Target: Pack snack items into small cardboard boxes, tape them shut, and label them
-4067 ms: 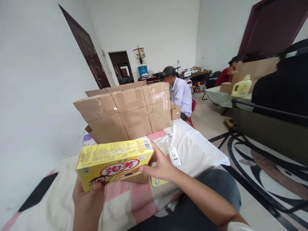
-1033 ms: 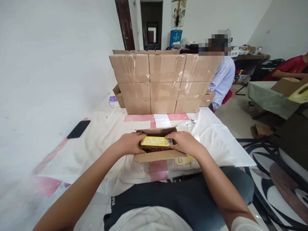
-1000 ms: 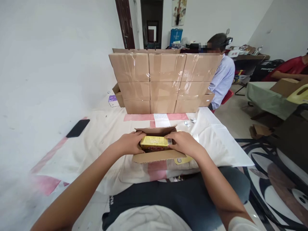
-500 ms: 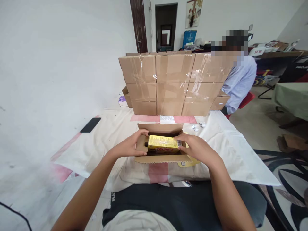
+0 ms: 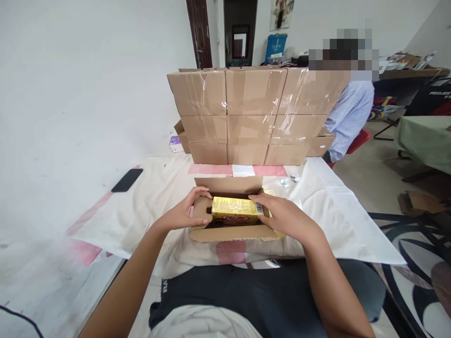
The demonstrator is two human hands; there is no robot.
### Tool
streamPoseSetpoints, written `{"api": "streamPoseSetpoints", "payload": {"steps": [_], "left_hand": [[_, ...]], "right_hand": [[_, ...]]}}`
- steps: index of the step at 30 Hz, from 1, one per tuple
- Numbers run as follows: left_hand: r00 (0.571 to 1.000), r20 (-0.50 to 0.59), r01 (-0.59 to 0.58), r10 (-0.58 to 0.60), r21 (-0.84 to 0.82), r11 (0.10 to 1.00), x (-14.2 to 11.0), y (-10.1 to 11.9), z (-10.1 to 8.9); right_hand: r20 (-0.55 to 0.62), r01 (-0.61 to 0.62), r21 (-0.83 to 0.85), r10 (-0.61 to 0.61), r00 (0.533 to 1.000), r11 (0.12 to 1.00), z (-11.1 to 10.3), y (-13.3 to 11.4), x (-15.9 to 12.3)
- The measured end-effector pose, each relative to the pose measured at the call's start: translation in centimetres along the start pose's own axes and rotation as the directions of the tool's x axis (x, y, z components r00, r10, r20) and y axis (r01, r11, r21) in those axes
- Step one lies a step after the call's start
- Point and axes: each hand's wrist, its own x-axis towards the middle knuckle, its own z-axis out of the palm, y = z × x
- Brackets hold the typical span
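An open cardboard box (image 5: pixel 230 234) lies in front of me on the cloth, its flaps spread. Inside it is a yellow printed carton (image 5: pixel 234 206) with red lettering and a barcode at its right end. My left hand (image 5: pixel 185 209) is curled round the box's left end flap, fingers at the far side and thumb at the near side. My right hand (image 5: pixel 282 213) reaches in over the right end, its fingers and thumb gripping the carton beside the barcode. The carton's underside is hidden in the box. Part of another yellow piece shows beneath the box's right side.
Behind stands a wall of taped cardboard boxes (image 5: pixel 252 117). A black phone (image 5: pixel 127 180) lies at the left, a label sheet (image 5: pixel 243 170) at the back and small packets (image 5: pixel 284 183) to the right. Another person (image 5: pixel 354 110) sits beyond the boxes at the right.
The camera view has shifted slightly. The yellow carton tilts a little more, showing more of its red-lettered near side. Both hands keep about the same hold.
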Motion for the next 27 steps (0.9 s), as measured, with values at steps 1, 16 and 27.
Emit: {"api": "streamPoseSetpoints", "payload": {"steps": [1, 16, 27], "left_hand": [[1.000, 0.002, 0.014, -0.014, 0.032, 0.999, -0.1, 0.2, -0.1], [0.923, 0.222, 0.062, -0.314, 0.720, 0.691, 2.6, 5.7, 0.3], [0.960, 0.223, 0.018, -0.171, 0.559, 0.829, 3.3, 4.0, -0.7]], "right_hand": [[0.007, 0.008, -0.009, -0.008, 1.000, 1.000, 0.0, 0.0, 0.1], [0.050, 0.103, -0.015, -0.102, 0.994, 0.995, 0.5, -0.5, 0.0], [0.030, -0.009, 0.029, 0.008, 1.000, 1.000, 0.4, 0.2, 0.5]]}}
